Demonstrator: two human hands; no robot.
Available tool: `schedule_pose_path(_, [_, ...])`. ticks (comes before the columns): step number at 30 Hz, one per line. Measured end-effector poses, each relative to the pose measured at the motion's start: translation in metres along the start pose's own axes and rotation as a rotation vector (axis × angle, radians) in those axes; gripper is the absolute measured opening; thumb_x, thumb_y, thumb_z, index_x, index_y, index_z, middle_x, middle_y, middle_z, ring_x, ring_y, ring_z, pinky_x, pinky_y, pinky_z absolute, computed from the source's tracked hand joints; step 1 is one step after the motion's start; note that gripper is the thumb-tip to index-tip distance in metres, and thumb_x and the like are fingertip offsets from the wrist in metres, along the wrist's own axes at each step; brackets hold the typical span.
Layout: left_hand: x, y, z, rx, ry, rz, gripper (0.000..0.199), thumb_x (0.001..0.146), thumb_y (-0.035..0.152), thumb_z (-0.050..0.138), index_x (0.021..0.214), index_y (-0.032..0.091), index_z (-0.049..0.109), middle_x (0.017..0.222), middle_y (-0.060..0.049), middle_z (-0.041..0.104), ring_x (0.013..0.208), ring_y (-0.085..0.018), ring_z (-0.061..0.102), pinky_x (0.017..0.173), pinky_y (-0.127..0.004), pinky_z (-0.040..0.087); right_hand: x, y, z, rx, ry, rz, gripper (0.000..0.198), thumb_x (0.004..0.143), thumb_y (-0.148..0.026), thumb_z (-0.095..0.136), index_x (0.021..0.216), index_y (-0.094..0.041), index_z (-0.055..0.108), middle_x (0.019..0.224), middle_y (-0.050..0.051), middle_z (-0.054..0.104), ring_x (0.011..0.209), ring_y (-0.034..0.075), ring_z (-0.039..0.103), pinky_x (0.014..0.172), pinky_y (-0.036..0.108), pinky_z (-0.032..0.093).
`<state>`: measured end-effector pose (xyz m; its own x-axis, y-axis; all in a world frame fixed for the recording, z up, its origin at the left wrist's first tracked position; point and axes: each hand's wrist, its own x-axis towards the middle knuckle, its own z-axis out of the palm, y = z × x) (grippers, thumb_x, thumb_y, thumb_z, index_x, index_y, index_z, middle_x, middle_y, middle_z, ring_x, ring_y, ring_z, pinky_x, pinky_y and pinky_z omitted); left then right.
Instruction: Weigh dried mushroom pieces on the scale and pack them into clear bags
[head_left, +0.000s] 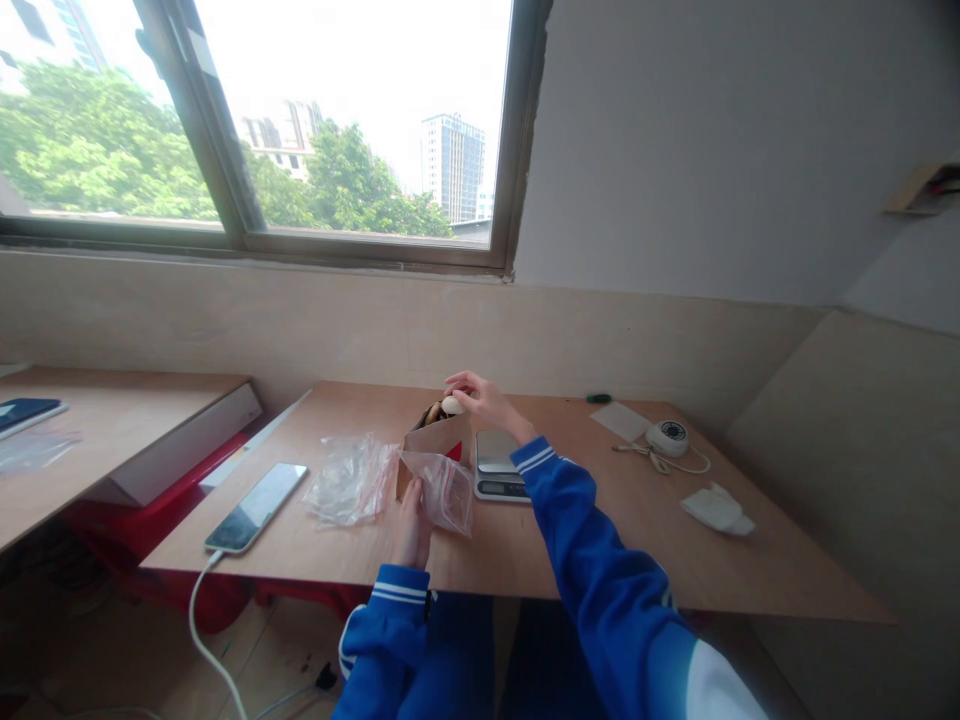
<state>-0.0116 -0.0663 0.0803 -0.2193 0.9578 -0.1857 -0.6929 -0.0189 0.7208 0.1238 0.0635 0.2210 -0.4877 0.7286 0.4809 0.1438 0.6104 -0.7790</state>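
My right hand (489, 402) is at the top of an open brown cardboard box or paper bag (439, 437), its fingers closed on a small white rounded object (452, 405). Brown rounded pieces (433, 411) show at the opening, too small to name. Lower down, my left hand (411, 527) grips a clear zip bag (450, 492) with a red line along its seal, against the front of the brown container. Part of its fingers is hidden. Beside the container, under my right wrist, stands a digital scale (501, 487) with a silver plate.
Several more clear zip bags (349, 480) lie to the left, near a phone (256, 508) on a white cable (196, 620). On the right are a white round device with a cord (667, 437), a crumpled white tissue (718, 510), a paper sheet (621, 421) and a green-handled tool (599, 399).
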Motion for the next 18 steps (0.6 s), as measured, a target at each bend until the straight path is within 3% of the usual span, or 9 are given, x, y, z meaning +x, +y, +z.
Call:
schedule_pose_path(4, [-0.002, 0.001, 0.003, -0.057, -0.036, -0.022, 0.04, 0.083, 0.031, 0.054, 0.121, 0.02, 0.056, 0.12, -0.009, 0.063, 0.118, -0.025, 0.055, 0.097, -0.039, 0.048, -0.002, 0.0, 0.002, -0.138, 0.063, -0.008, 0.023, 0.083, -0.04, 0.058, 0.085, -0.018, 0.062, 0.088, 0.003, 0.066, 0.084, 0.015, 0.06, 0.078, 0.029, 0.046])
schedule_pose_path(8, [-0.003, 0.002, 0.004, -0.04, -0.06, 0.001, 0.042, 0.083, 0.034, 0.054, 0.123, 0.02, 0.055, 0.121, -0.01, 0.062, 0.119, -0.027, 0.054, 0.098, -0.041, 0.047, -0.006, 0.002, 0.001, -0.308, 0.087, -0.134, 0.028, 0.084, -0.046, 0.058, 0.081, -0.019, 0.066, 0.09, 0.004, 0.065, 0.092, 0.017, 0.058, 0.086, 0.032, 0.043])
schedule_pose_path(13, [-0.002, 0.0, 0.003, 0.013, -0.049, 0.011, 0.037, 0.082, 0.035, 0.054, 0.117, 0.022, 0.058, 0.119, -0.008, 0.064, 0.119, -0.028, 0.054, 0.096, -0.041, 0.049, -0.012, 0.008, -0.003, -0.425, 0.023, -0.195, 0.026, 0.08, -0.046, 0.065, 0.09, -0.023, 0.07, 0.092, 0.004, 0.066, 0.094, 0.018, 0.057, 0.089, 0.033, 0.041])
schedule_pose_path(18, [-0.002, -0.003, 0.004, -0.025, -0.001, 0.004, 0.033, 0.082, 0.031, 0.055, 0.112, 0.02, 0.06, 0.116, -0.007, 0.066, 0.118, -0.026, 0.055, 0.096, -0.04, 0.049, -0.015, 0.007, -0.011, -0.504, -0.067, -0.158, 0.017, 0.083, -0.038, 0.063, 0.088, -0.023, 0.071, 0.098, 0.004, 0.064, 0.096, 0.017, 0.057, 0.093, 0.035, 0.038])
